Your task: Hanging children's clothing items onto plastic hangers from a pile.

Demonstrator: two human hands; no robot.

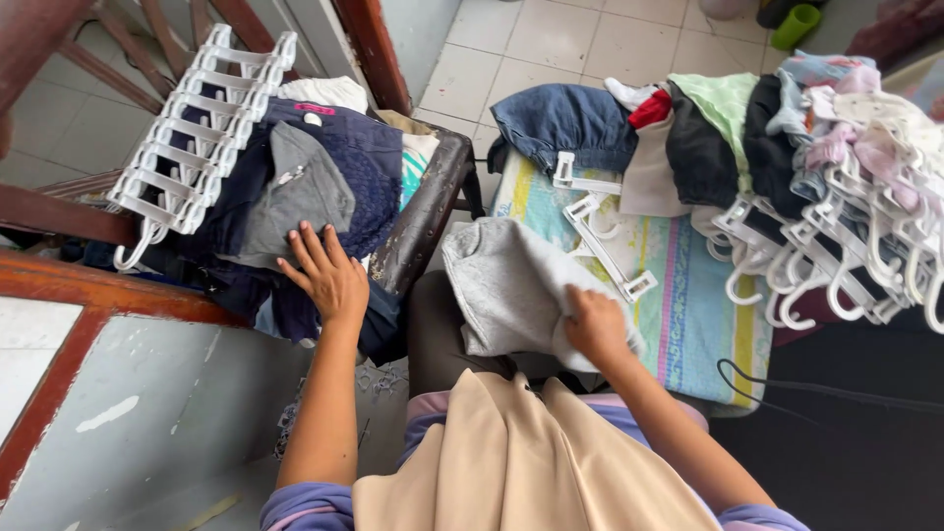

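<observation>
Grey fleece garment [511, 285] lies crumpled at frame centre, its long axis running upper left to lower right. The right hand [595, 324] has its fingers clenched on its lower edge; the left hand [329, 275] rests with fingers released, flat on a dark clothes pile [324, 177].

Upper left of the frame, a stack of white hangers [192, 123] leans over the dark wooden chair [423, 211]. Top centre, blue jeans [562, 123] lie on the striped cloth [688, 295], two loose white hangers [600, 236] just below them. Far right, hung clothes [836, 147] bunch together. A green cup [795, 25] stands on the tiled floor [551, 39].
</observation>
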